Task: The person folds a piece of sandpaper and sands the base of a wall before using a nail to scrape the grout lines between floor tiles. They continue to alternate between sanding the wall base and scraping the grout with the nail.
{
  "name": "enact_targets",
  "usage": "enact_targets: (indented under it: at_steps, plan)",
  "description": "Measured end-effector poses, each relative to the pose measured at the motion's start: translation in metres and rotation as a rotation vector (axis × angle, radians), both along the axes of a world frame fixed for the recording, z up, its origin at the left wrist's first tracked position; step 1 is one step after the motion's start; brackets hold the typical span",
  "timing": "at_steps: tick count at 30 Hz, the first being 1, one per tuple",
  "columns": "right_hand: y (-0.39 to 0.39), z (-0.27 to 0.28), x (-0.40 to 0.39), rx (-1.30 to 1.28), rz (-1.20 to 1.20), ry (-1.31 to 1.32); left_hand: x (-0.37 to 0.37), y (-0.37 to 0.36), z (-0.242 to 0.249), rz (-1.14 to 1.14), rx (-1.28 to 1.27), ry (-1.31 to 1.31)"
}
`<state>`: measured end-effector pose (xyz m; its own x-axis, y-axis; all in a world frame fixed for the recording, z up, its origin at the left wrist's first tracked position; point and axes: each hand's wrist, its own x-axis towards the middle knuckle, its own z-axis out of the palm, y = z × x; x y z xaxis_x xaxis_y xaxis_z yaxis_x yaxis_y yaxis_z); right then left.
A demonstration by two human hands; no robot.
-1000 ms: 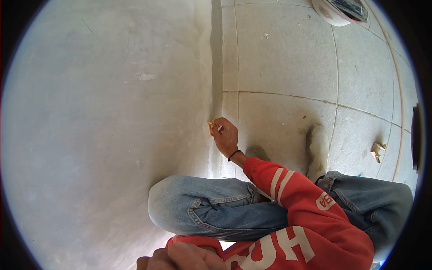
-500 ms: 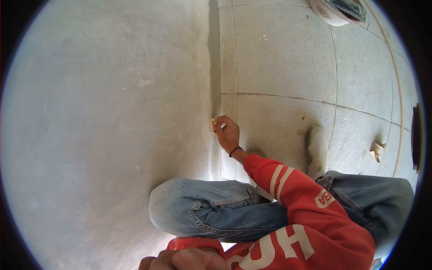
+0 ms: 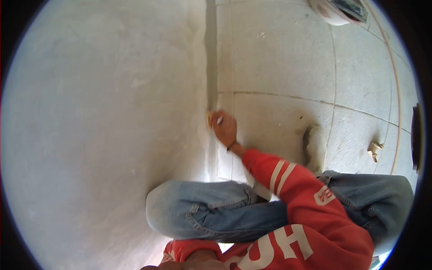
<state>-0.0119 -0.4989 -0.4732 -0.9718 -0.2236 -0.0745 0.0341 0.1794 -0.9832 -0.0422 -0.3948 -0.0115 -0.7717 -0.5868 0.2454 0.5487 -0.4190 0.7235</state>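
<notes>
— Right hand closed on small tan block, pressed against wall at floor joint. Left hand barely in view, grip unclear.
— Rubbing step, probably; next calls for steady pressure along joint.

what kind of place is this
Probably a room under finishing work: a bare plastered wall meets a dusty tiled floor, and the right hand presses a small tan piece at the joint.

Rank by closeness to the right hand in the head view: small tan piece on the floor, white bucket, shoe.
From the right hand:
1. Shoe, on the tiles to the hand's right.
2. Small tan piece, farther right past the shoe.
3. White bucket, top right corner.
</notes>
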Motion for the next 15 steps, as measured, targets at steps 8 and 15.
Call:
enact_targets:
  at_steps: [8,15]
  plan:
    - [-0.018,0.072,-0.106,-0.243,-0.048,-0.263,-0.019,-0.002,-0.010,0.284,-0.122,-0.414]
    - [0.000,0.096,-0.093,0.003,0.119,-0.237,-0.110,-0.021,-0.021,0.387,-0.037,-0.626]
